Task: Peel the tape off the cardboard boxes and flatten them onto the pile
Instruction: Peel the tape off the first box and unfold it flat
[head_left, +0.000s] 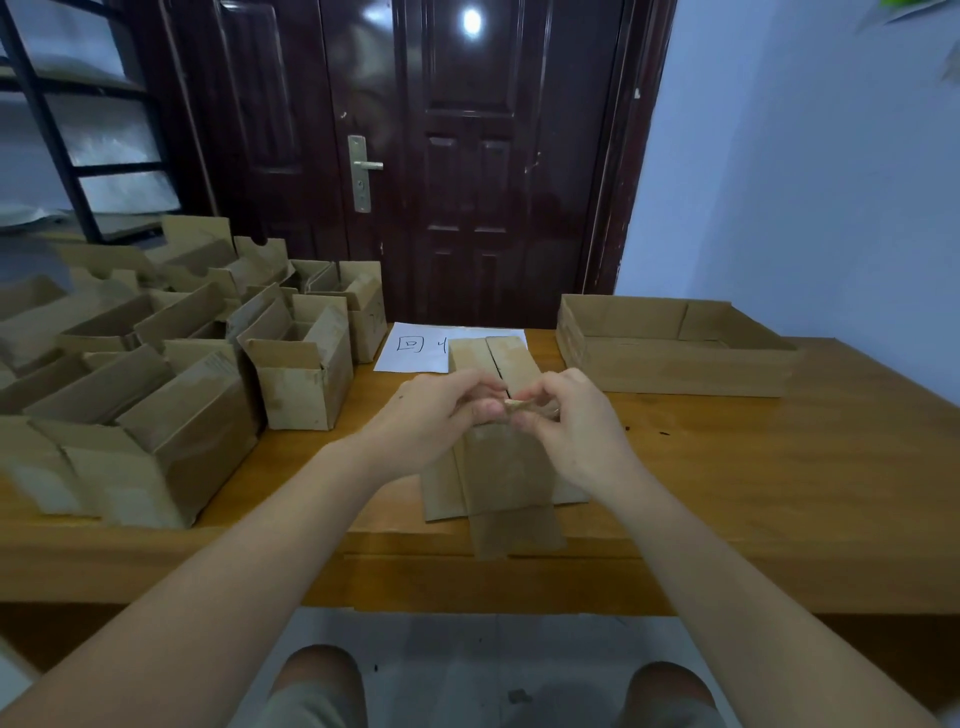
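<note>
Both forearms bare to the frame edge, no sleeves showing. Left hand without rings or watch. Right hand carries a thin, pale ring on one finger, partly hidden. Grey-olive shorts end above the knees; both knees bare at the bottom of the view.

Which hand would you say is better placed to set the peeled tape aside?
Probably the right hand: it pinches the tape strip, with bare table on its side. The left hand faces crowded boxes.
</note>
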